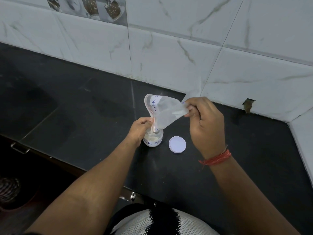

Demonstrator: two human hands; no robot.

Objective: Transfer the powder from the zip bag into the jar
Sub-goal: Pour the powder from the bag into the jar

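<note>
Left hand (139, 128) pinches the bag (165, 112) mouth into the jar (155, 139) (lid (177, 144) beside it, near the counter's (84, 102) back edge); right hand (205, 123) pinches the bag's bottom, raised.

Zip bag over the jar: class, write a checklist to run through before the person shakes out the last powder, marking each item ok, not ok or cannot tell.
1. Zip bag mouth points into the jar: ok.
2. Left hand has a grip on the bag mouth at the jar rim: ok.
3. Right hand lifts the bag's closed end: ok.
4. Lid off, lying on the counter beside the jar: ok.
5. Bag fully empty: cannot tell.
6. No powder spilled on the counter: cannot tell.
</note>
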